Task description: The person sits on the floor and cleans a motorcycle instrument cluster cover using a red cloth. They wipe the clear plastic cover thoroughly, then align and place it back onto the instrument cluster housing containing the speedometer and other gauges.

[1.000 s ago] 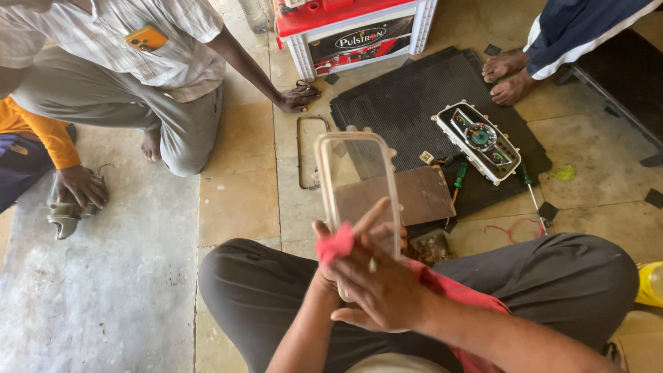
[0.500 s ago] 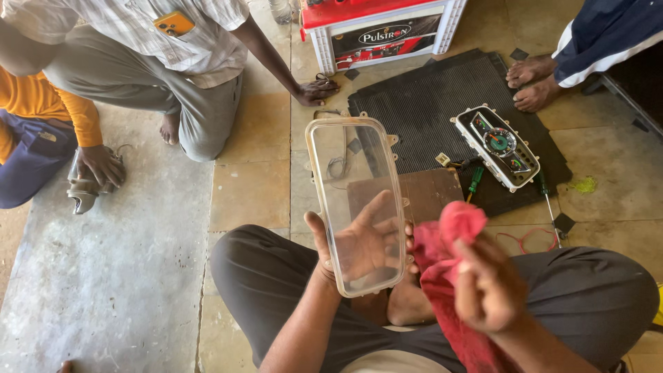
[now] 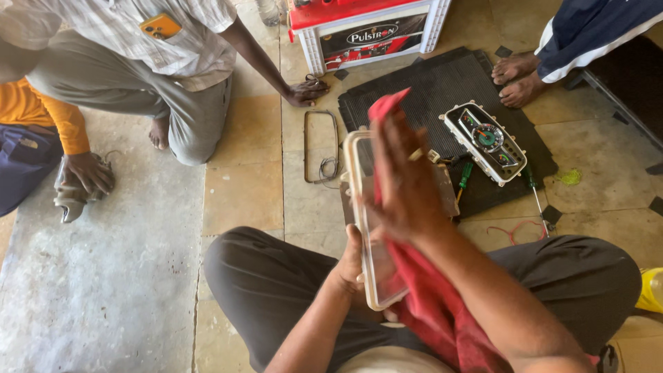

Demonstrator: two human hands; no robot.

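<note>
- Right hand (image 3: 404, 183) now flat and spread over the red cloth (image 3: 428, 304), pressed against the clear plastic cover (image 3: 369, 228); half a second ago lifted off to the right, so wiping resumed.
- Left hand (image 3: 352, 266) gripping the cover's near edge from below, above the lap.
- Cover: see-through, glossy, rounded rectangle; cloth soft, crumpled.
- Farther right, on the ribbed black mat (image 3: 428, 86): instrument cluster (image 3: 485, 141), green-handled screwdriver (image 3: 464, 178).

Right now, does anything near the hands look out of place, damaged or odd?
Nothing looks broken. The left hand holds a clear plastic cover upright while the right hand presses a red cloth against it. The gauge cluster lies bare on the black mat, with screwdrivers loose beside it.
</note>
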